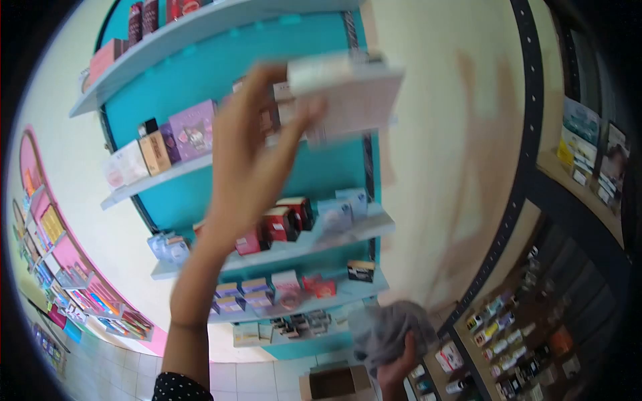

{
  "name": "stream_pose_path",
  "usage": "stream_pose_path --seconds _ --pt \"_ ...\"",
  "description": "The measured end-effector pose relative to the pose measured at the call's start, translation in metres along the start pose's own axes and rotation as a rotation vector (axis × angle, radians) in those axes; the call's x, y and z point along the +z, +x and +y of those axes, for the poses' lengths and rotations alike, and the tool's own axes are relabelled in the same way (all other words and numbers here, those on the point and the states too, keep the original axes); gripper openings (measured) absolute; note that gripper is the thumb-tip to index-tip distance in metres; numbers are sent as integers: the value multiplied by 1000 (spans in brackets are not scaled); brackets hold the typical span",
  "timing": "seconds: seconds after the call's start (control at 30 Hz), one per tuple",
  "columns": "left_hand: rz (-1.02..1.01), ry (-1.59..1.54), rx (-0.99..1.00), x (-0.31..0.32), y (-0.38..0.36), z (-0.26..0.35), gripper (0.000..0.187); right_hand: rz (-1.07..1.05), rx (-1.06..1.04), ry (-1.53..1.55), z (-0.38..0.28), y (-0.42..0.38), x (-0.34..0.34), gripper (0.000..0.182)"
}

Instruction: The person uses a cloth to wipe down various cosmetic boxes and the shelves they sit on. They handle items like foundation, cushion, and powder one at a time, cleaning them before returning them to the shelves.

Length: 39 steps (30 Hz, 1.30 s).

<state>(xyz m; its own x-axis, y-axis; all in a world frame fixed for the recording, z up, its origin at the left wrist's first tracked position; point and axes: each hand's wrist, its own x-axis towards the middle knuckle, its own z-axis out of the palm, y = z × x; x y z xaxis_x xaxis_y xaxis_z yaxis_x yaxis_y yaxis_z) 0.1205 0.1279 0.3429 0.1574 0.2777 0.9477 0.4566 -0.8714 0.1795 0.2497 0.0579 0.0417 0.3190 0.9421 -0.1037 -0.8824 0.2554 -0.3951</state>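
Note:
My left hand [251, 144] is raised before the second shelf from the top, its fingers and thumb closed on a pale pink-and-white box [361, 100]. The box is blurred, and its print cannot be read. Low on the right, my right hand [399, 364] grips a bunched grey cloth [391, 331]. Behind the left hand stand a lilac box [192, 128], a tan box with a black top [154, 150] and a white box [126, 165]. My left hand and forearm hide part of the shelves.
Shelves on a turquoise panel [328, 167] hold red boxes [281, 224], light blue boxes [334, 214] and other small packs. An open cardboard box [334, 384] sits on the tiled floor. To the right is a black-framed rack [528, 167] with bottles; pink-backed shelves [80, 267] stand left.

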Motion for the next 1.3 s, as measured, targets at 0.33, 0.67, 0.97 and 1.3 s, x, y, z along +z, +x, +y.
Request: stream_pose_path --seconds 0.33,0.67,0.97,1.3 --pt "42 -491 -760 13 -202 34 35 -781 -1253 -1324 21 -8 48 45" --pt "111 -514 -795 7 -228 43 36 -808 -1493 -1472 15 -12 35 47" --pt "-458 -198 -342 34 -244 68 38 -731 -547 -1606 54 55 -23 41" --pt "-517 -787 -398 8 -205 58 51 -375 -742 -1817 55 127 -16 40"
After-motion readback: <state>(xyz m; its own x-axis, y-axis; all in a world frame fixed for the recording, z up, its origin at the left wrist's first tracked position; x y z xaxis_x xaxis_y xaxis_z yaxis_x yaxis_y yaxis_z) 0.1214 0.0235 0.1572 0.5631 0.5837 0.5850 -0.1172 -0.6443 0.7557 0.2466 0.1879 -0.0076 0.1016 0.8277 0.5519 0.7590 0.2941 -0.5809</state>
